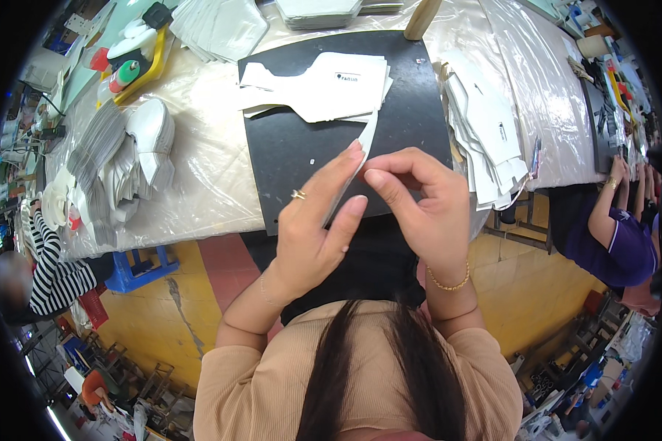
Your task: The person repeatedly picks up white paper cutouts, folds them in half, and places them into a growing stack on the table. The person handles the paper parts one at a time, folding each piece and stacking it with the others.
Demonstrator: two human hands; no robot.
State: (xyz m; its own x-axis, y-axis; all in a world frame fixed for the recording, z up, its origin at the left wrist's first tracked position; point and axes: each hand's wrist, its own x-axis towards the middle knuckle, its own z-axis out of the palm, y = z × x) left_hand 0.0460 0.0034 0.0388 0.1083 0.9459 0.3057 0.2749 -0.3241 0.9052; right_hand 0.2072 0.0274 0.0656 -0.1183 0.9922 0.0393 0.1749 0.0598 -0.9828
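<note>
White, thin and curved, a cut strip [359, 165] stands edge-on above the black mat [287, 154], pinched between the left hand [312, 220], whose fingers lie flat along it, and the right hand [415, 202], whose thumb and forefinger nip its upper part. Whether it is being folded or peeled I cannot tell. One stack of white cut pieces [324, 88] lies on the mat and another stack [485, 128] waits on the plastic-covered surface [206, 176], so much seems left.
</note>
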